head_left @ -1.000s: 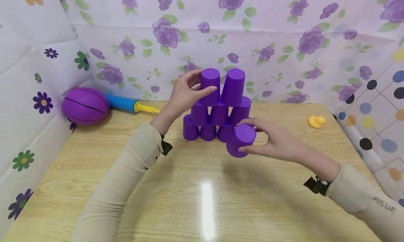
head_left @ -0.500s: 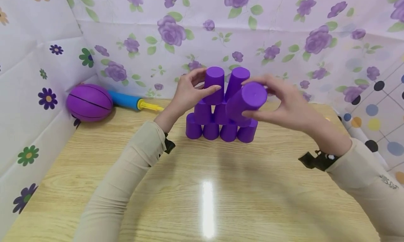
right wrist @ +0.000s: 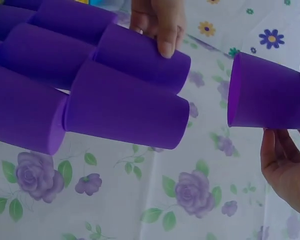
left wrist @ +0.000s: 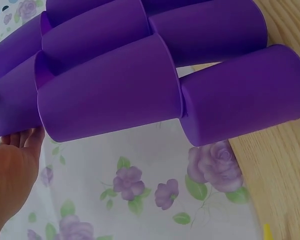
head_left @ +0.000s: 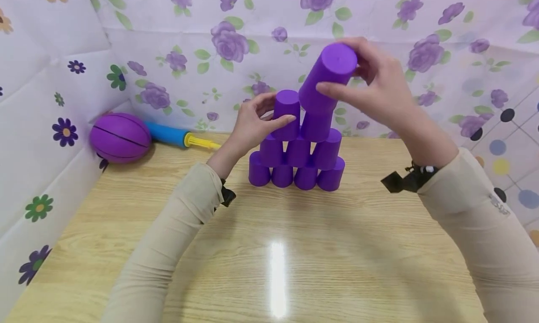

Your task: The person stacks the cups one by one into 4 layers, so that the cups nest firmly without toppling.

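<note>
Upside-down purple plastic cups stand stacked as a pyramid: several in the bottom row [head_left: 283, 175], three in the middle row [head_left: 298, 153], two on top. My left hand [head_left: 251, 126] grips the top row's left cup [head_left: 287, 108], thumb in front and fingers behind. The top row's right cup [head_left: 316, 125] stands beside it. My right hand [head_left: 385, 86] holds another upside-down cup [head_left: 318, 82] between thumb and fingers, raised and slightly tilted. In the right wrist view, a gap separates this held cup [right wrist: 270, 95] from the top-row cup [right wrist: 127, 107].
At the back left of the wooden table [head_left: 236, 248] lies a purple ball [head_left: 120, 138] with black lines. Beside it is a blue and yellow pump-like tube [head_left: 168, 135]. A floral sheet [head_left: 177, 18] hangs behind the pyramid.
My right hand has lifted its cup from low in front of the pyramid to above the top row. My left hand keeps its hold on the top-left cup.
</note>
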The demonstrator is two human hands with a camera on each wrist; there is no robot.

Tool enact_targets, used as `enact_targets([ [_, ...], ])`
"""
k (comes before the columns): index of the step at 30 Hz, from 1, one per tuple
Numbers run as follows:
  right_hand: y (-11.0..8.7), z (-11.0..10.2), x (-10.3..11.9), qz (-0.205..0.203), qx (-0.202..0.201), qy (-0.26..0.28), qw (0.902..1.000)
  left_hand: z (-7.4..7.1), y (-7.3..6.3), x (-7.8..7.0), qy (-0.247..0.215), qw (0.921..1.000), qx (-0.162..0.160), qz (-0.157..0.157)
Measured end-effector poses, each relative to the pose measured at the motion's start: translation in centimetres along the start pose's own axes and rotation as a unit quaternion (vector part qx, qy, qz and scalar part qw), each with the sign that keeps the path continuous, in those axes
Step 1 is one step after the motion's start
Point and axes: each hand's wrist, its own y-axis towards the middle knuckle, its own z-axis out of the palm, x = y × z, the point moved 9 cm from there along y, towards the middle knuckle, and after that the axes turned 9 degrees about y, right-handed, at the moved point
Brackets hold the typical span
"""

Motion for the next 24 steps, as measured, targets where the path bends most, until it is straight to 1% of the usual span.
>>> enact_targets([
  [2,0.9,-0.2,-0.7,0.037,-0.011,-0.004,0.9992,0.1,0.0,-0.1,-0.002,1.0000,0.001,0.002],
  [5,1.8,-0.1,-1.7,0.082,-0.015,0.012,0.9964,0.2,0.1,-0.2,-0.004,1.0000,-0.002,0.005],
  [7,2.3,0.1,-2.2,0.096,-0.018,0.030,0.9948,0.2,0.0,-0.2,-0.007,1.0000,-0.005,0.004],
  [9,2.6,0.3,-2.7,0.102,-0.020,0.040,0.9937,0.2,0.0,-0.2,-0.010,0.9999,-0.005,0.005],
  [13,3.1,0.8,-3.6,0.106,-0.017,0.024,0.9939,0.1,-0.1,-0.1,-0.009,1.0000,-0.003,0.003],
  [17,3.6,1.2,-4.2,0.102,-0.016,0.021,0.9944,0.1,-0.1,0.0,-0.009,1.0000,0.000,-0.001],
  [24,3.9,2.1,-4.8,0.105,0.003,-0.016,0.9944,0.0,-0.2,-0.1,-0.001,1.0000,0.000,0.003],
])
